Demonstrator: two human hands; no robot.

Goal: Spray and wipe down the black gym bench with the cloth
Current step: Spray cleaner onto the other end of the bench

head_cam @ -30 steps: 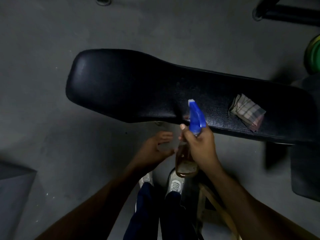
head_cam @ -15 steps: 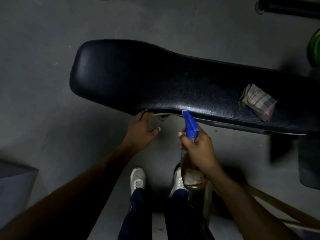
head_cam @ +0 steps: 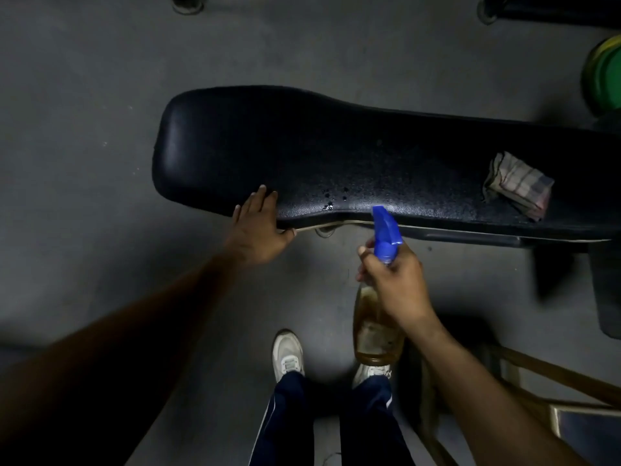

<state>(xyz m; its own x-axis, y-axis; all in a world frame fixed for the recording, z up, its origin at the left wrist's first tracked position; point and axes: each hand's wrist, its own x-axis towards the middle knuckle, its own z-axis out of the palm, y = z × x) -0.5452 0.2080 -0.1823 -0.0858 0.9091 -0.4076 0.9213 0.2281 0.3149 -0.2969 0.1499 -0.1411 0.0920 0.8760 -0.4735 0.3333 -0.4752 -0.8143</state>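
The black gym bench [head_cam: 268, 146] stretches across the view from centre left to the right edge, and droplets glisten on its near middle. A folded checked cloth [head_cam: 517, 188] lies on the pad toward the right. My left hand [head_cam: 258, 230] rests on the bench's near edge with straight fingers on the pad. My right hand [head_cam: 396, 284] grips the neck of a spray bottle [head_cam: 376, 327] with amber liquid. Its blue nozzle [head_cam: 386, 230] points at the pad from just in front of the bench's edge.
Grey concrete floor lies all around. A green and yellow weight plate [head_cam: 605, 79] sits at the right edge, with dark equipment legs [head_cam: 551, 10] at the top right. A wooden frame [head_cam: 554, 378] stands at the lower right. My white shoes [head_cam: 287, 354] stand below the bench.
My left hand rose from beside the bottle to the bench's near edge and now rests on it. My right hand with the bottle drew back slightly from over the pad.
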